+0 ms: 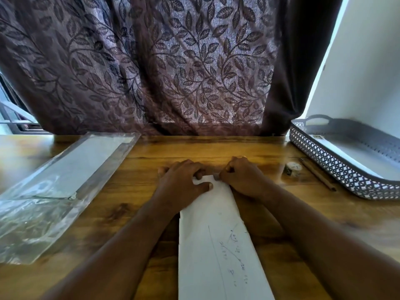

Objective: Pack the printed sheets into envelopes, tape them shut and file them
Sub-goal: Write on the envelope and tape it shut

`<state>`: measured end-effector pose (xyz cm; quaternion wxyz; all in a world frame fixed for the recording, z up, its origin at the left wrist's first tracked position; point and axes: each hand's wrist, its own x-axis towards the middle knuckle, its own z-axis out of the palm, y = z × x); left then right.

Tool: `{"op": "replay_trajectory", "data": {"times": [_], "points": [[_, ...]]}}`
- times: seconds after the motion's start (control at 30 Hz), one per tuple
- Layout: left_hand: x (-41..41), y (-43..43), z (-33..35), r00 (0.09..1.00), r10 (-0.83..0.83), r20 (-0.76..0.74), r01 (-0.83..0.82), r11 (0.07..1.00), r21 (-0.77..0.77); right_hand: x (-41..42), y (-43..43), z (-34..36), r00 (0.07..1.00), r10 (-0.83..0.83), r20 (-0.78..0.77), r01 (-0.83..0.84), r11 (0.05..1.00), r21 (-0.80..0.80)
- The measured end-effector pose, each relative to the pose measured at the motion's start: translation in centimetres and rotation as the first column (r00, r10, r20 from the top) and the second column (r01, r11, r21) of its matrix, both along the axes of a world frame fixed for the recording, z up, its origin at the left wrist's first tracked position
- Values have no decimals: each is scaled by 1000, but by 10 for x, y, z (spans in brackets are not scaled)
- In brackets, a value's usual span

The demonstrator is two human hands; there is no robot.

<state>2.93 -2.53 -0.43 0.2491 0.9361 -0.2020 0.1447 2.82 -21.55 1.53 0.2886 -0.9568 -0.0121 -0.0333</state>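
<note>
Both hands — left hand (183,180), right hand (240,177) — press fingers down on the white envelope's (216,245) far end (flap presumably); crease firmly, edges squared.

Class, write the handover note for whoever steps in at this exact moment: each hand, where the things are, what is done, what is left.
Left hand and right hand: both pressing the far end of the white envelope lying lengthwise on the table.
Tape roll and pencil: right of the hands.
Mesh tray: far right.
Plastic sleeve of blank envelopes: left.
Done: cannot tell if the sheet is inside.
Left: tape shut, file.
</note>
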Motion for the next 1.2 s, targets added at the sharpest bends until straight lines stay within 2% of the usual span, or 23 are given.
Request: {"op": "replay_trajectory", "data": {"times": [0.23,0.5,0.63,0.9,1.07,1.2], "points": [[4,1,-1,999,-26,-27,25,1000,-18,5,0,2,999,28,-21,-28,999,-25],[2,-3,3,999,-19,-41,25,987,158,9,-5,1,998,53,-40,-52,998,31],[0,-3,4,998,-21,-59,29,991,129,7,-5,2,998,49,-50,-45,997,67],[0,-3,3,999,-44,-4,44,987,152,10,-8,-2,999,0,-38,6,991,136],[1,-4,2,999,-35,-9,36,984,172,9,-11,-2,998,-57,17,55,996,69],[1,-6,3,999,-34,-27,38,986,159,9,-14,0,998,-58,-4,58,985,162]]}}
